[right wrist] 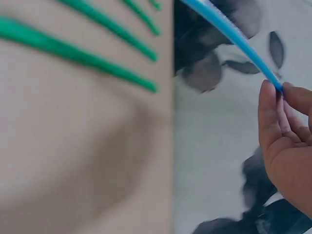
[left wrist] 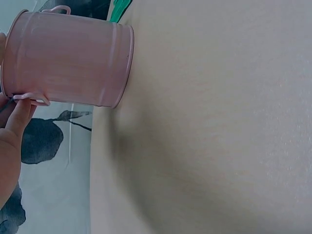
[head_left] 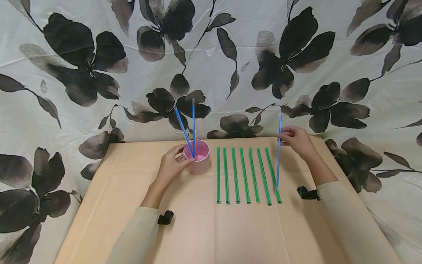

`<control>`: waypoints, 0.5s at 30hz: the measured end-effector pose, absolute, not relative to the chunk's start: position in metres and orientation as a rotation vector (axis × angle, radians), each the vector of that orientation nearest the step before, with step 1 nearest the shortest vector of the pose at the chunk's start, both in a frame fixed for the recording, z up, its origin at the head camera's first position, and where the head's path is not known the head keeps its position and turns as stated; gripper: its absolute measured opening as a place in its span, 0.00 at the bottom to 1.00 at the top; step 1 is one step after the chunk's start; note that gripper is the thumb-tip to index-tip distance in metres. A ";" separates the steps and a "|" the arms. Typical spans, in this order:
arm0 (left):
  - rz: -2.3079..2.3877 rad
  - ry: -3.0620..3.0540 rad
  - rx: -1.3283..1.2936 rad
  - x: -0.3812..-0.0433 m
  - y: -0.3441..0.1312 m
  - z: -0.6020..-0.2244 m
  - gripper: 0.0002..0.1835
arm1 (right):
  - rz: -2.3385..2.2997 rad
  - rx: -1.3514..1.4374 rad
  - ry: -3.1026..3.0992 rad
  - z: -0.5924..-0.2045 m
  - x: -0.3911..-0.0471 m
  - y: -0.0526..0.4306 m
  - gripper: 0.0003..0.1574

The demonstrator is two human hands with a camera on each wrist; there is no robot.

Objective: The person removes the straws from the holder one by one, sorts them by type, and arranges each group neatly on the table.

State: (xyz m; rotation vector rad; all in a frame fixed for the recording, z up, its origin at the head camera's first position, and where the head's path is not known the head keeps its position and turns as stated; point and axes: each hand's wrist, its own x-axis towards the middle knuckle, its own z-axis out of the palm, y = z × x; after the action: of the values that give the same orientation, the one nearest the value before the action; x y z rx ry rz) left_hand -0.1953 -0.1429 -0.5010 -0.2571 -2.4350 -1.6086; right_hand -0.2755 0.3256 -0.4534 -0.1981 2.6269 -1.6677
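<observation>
Left grip point(head_left: 172, 161) holds a pink metal bucket point(head_left: 200, 165), right grip point(head_left: 298, 142) pinches a slim blue plastic straw point(head_left: 278, 157): seemingly a positioning step, next needing steady aim.

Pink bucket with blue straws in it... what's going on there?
A person's left grip holds the pink bucket, with two blue straws standing in it. The right grip pinches another blue straw by its upper part; that one isn't in the bucket. Seven green straws lie side by side on the table.
</observation>
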 end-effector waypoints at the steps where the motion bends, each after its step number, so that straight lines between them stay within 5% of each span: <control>1: -1.609 -2.434 -0.262 -0.194 -0.144 -0.501 0.36 | -1.644 -0.172 2.623 -0.462 -0.274 0.329 0.28; 15: -1.595 -2.437 -0.298 -0.195 -0.146 -0.502 0.36 | -1.361 -0.097 2.525 -0.524 -0.270 0.350 0.26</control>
State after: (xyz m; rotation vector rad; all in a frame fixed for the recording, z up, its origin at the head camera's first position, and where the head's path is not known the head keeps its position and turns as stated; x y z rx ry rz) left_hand -0.1946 -0.1455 -0.5024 -0.2979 -2.4372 -1.5947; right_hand -0.2697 0.3500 -0.5236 -0.0972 2.5254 -1.3607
